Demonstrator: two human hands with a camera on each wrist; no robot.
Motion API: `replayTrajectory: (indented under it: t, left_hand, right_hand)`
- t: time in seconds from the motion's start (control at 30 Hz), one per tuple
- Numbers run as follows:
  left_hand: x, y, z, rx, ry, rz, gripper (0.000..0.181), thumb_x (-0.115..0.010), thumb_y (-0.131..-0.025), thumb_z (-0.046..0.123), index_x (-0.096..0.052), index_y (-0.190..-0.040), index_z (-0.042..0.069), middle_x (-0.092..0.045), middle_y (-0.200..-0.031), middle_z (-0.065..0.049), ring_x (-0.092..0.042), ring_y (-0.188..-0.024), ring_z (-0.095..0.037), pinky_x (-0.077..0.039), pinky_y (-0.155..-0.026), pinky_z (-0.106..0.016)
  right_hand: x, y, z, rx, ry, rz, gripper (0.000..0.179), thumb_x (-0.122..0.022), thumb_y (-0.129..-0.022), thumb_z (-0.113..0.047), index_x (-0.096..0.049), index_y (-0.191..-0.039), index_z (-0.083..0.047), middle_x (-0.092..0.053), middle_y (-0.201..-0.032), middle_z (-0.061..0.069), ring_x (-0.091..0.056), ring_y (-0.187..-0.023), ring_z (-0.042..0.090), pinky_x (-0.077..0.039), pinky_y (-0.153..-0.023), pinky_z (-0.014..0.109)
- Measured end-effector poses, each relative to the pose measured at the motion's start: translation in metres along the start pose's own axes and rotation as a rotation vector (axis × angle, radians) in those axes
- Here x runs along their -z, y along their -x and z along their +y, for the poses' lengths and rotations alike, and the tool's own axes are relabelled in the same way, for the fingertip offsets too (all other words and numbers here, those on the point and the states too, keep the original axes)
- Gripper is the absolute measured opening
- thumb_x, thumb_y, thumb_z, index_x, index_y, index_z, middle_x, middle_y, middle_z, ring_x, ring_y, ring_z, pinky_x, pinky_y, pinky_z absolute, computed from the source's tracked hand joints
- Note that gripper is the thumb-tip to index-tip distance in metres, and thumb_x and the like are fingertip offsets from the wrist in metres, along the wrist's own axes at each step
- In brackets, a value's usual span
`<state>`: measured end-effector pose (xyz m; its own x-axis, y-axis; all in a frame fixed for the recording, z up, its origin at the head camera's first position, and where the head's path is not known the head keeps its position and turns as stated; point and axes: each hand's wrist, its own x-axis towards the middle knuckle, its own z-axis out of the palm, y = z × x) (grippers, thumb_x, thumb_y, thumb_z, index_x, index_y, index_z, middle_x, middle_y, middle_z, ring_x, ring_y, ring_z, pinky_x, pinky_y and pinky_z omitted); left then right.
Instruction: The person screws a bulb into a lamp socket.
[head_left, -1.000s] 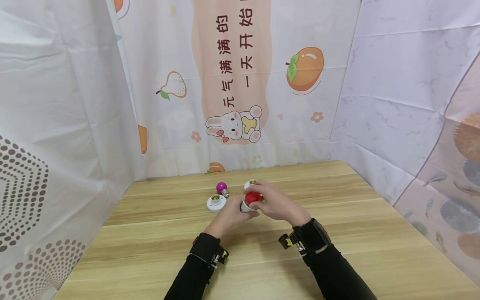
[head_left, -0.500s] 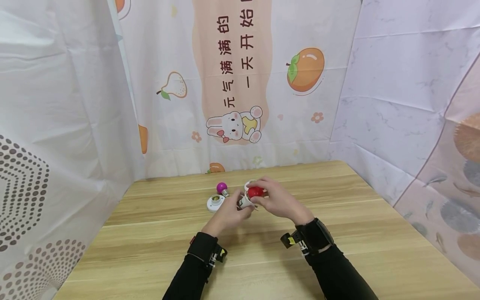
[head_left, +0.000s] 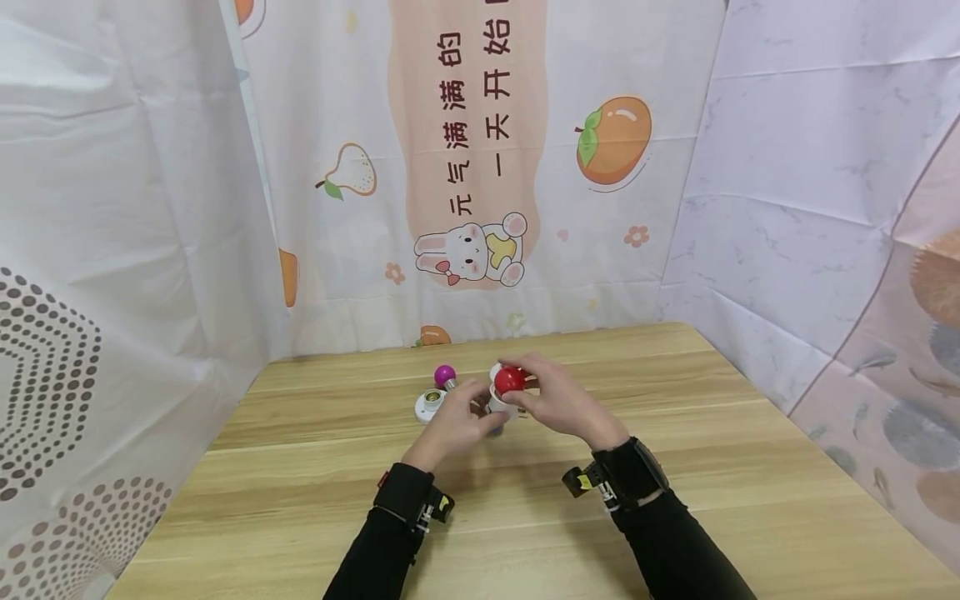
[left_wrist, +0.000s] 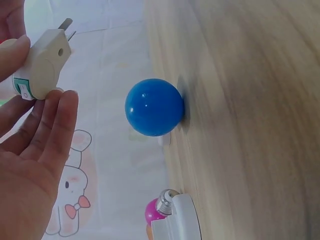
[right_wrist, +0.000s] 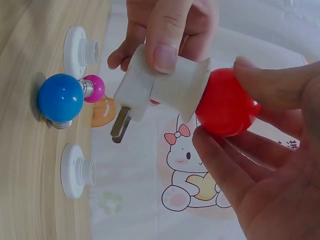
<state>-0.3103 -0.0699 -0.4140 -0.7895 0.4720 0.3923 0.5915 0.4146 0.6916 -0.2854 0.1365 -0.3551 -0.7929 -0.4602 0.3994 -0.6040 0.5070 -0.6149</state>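
My left hand (head_left: 459, 423) holds a white plug-in lamp socket (right_wrist: 177, 87), thumb on its side and fingers beneath. Two flat metal prongs (right_wrist: 121, 125) stick out of the socket, and a small switch (left_wrist: 24, 90) shows on it. With thumb and fingers my right hand (head_left: 558, 400) grips a round red light bulb (right_wrist: 225, 102), which sits at the socket's open mouth; its screw base is hidden inside. Both are held above the table. A blue light bulb (left_wrist: 154, 107) lies on the table below the hands.
Near the left hand a round white lamp base (head_left: 427, 407) stands on the wooden table (head_left: 300, 467), with a magenta bulb (head_left: 444, 375) lying behind it. A second white lamp base (right_wrist: 72, 172) stands farther right. Printed curtains (head_left: 337, 267) enclose the table's back and sides.
Both hands have risen slightly with the red bulb and socket. The left hand has tilted the socket and shifted its fingers; the socket's prongs and the blue bulb now show in the head view.
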Motion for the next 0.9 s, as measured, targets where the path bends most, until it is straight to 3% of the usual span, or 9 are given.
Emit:
replayTrajectory:
  t: [0.2,0.43,0.73,0.9]
  left_hand:
    - [0.001,0.000,0.001,0.039,0.046,0.034,0.023,-0.075,-0.094,0.022,-0.069,-0.114,0.015,-0.065,-0.093,0.005,-0.063,-0.092,-0.012,-0.055,-0.087,-0.033]
    - [0.003,0.001,0.001,0.087,0.094,0.079,0.032,-0.078,-0.092,0.024,-0.069,-0.121,0.014,-0.070,-0.097,0.003,-0.067,-0.094,-0.013,-0.056,-0.088,-0.035]
    - [0.001,0.003,-0.002,0.096,0.100,0.081,0.032,-0.081,-0.088,0.025,-0.072,-0.118,0.016,-0.074,-0.099,0.004,-0.070,-0.091,-0.012,-0.056,-0.084,-0.034]
    - [0.000,0.001,-0.002,0.079,0.083,0.070,0.029,-0.081,-0.088,0.026,-0.075,-0.113,0.013,-0.076,-0.100,0.002,-0.071,-0.091,-0.011,-0.057,-0.084,-0.031]
  right_hand:
    - [0.005,0.001,0.005,-0.053,-0.046,0.015,0.057,-0.072,-0.095,-0.011,-0.048,-0.145,0.005,-0.061,-0.133,0.019,-0.062,-0.116,0.035,-0.050,-0.100,0.049]
    - [0.003,0.000,0.021,-0.143,0.024,-0.045,0.038,-0.071,-0.095,-0.010,-0.064,-0.129,0.004,-0.067,-0.124,0.019,-0.065,-0.113,0.034,-0.053,-0.096,0.049]
    - [-0.010,-0.001,0.036,-0.058,-0.004,-0.102,0.022,-0.076,-0.089,-0.005,-0.074,-0.111,-0.006,-0.073,-0.105,0.003,-0.069,-0.097,0.020,-0.057,-0.086,0.040]
    - [-0.011,-0.002,0.038,-0.077,0.009,-0.102,0.018,-0.078,-0.088,-0.008,-0.075,-0.106,-0.007,-0.072,-0.098,0.001,-0.067,-0.090,0.016,-0.057,-0.081,0.037]
